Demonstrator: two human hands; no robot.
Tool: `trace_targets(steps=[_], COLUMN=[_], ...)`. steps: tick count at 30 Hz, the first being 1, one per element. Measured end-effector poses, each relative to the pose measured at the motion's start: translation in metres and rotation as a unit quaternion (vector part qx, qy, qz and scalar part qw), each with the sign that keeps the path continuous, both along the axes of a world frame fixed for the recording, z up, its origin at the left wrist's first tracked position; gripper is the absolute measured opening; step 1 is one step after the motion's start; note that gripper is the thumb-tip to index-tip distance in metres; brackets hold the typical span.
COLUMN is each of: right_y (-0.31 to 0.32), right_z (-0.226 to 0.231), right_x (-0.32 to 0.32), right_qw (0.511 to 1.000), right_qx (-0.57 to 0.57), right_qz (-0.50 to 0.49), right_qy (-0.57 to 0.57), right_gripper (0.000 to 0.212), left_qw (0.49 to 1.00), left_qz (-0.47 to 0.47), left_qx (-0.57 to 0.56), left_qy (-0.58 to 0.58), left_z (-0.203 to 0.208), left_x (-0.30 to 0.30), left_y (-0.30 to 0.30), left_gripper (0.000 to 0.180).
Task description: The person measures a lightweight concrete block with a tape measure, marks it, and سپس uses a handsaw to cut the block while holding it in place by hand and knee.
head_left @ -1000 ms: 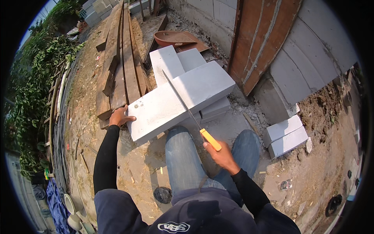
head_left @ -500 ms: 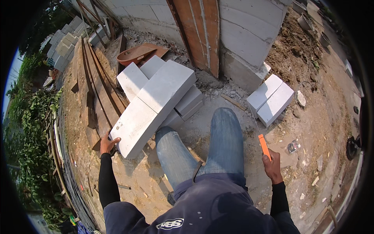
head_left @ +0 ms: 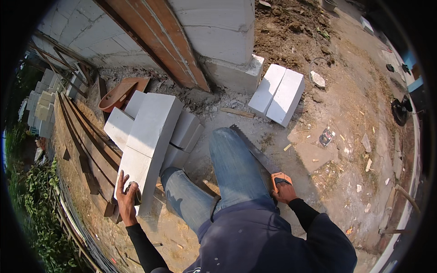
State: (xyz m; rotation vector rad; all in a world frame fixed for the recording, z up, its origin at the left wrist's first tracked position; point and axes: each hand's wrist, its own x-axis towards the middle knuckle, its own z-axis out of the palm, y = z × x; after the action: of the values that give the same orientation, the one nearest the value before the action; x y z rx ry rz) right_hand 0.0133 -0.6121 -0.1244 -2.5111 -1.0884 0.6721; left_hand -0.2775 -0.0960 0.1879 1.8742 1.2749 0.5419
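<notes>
The right hand (head_left: pixel 285 192) grips one orange-handled, dark-bladed saw (head_left: pixel 259 157); the left hand (head_left: pixel 126 200) seemingly pinches one round object (head_left: pixel 139 195).

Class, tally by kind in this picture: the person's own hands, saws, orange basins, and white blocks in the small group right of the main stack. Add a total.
Hands (left hand, right hand): 2
Saw: 1
Orange basin: 1
White blocks, small group: 2
Total: 6
</notes>
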Motion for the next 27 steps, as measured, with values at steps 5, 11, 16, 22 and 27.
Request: trace_targets(steps=[5, 11, 16, 22, 27], right_y=[0.044, 0.15, 0.194, 0.199, 0.251], right_z=[0.019, 0.165, 0.165, 0.132, 0.122], right_x=[0.022, 0.039, 0.045, 0.165, 0.285], right_qw=[0.994, 0.852, 0.712, 0.858, 0.949], right_qx=[0.036, 0.364, 0.455, 0.274, 0.157], right_qz=[-0.095, -0.168, -0.262, -0.328, -0.271], right_qy=[0.036, 0.336, 0.466, 0.286, -0.026], right_gripper=[0.04, 0.077, 0.086, 0.073, 0.067], left_qw=[0.972, 0.917, 0.911, 0.94, 0.975], left_qz=[-0.172, -0.329, -0.315, -0.217, 0.098], left_qx=[-0.132, -0.212, -0.192, -0.246, -0.146], left_qy=[-0.092, -0.074, -0.185, -0.09, -0.139], left_z=[-0.041, -0.084, -0.127, -0.087, -0.084], left_x=[0.132, 0.256, 0.286, 0.166, 0.008], left_y=[-0.059, -0.147, -0.172, -0.107, -0.071], left_gripper=[0.091, 0.08, 0.069, 0.071, 0.066])
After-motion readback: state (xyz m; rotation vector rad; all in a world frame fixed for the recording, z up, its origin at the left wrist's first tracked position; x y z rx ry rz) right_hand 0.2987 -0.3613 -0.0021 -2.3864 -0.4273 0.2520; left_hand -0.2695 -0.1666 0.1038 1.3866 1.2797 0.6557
